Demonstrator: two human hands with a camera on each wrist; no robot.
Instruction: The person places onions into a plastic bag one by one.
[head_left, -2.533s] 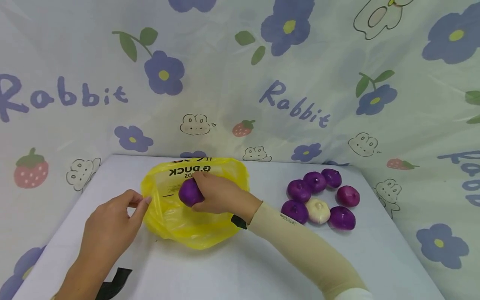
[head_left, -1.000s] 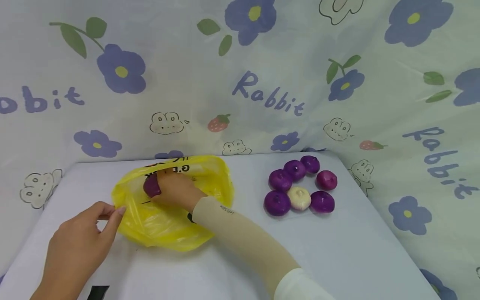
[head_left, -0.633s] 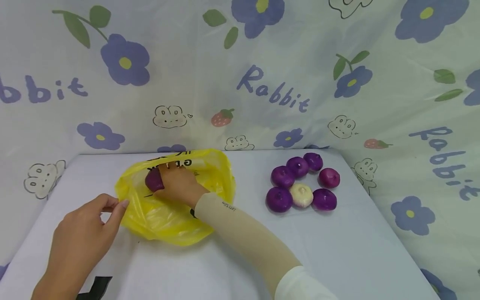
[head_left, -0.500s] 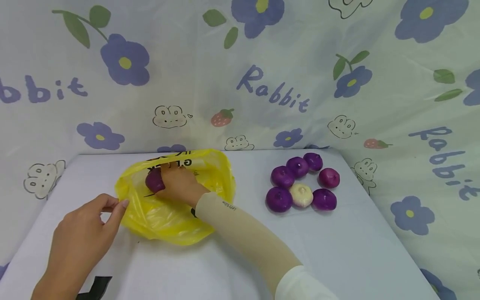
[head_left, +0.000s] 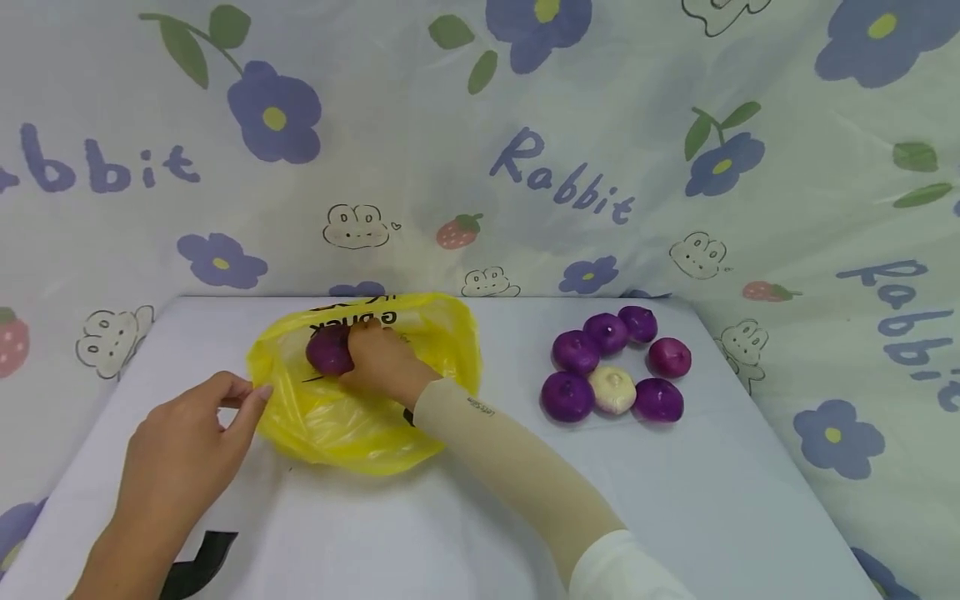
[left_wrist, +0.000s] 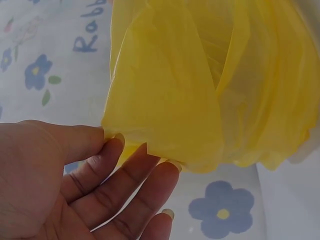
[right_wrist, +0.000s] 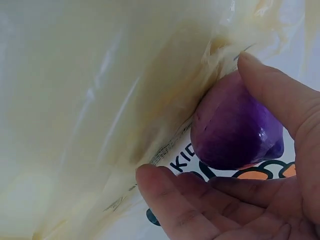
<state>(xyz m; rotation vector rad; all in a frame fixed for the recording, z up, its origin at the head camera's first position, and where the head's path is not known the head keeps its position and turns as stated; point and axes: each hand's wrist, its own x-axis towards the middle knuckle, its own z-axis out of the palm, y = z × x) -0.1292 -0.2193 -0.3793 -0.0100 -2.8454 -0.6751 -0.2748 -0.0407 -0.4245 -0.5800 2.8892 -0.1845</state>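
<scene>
A yellow plastic bag (head_left: 360,442) with black print lies on the table, its mouth spread toward me. My left hand (head_left: 183,442) pinches the bag's left rim between thumb and index finger; the left wrist view shows the pinched plastic (left_wrist: 165,100) up close. Inside the mouth, my right hand (head_left: 384,360) is beside a red onion (head_left: 328,350). In the right wrist view, the thumb lies along that red onion (right_wrist: 235,125), while the other fingers extend loosely below it, not wrapped round it.
Several red onions (head_left: 567,396) and one white onion (head_left: 613,390) form a cluster on the right of the white table (head_left: 480,533). A black strip (head_left: 198,567) is by my left forearm. A patterned cloth (head_left: 420,150) hangs behind the table.
My right hand carried the red onion into the bag; its fingers have since loosened and drawn slightly right, showing more of the onion. The left hand keeps its pinch. The head view shifted.
</scene>
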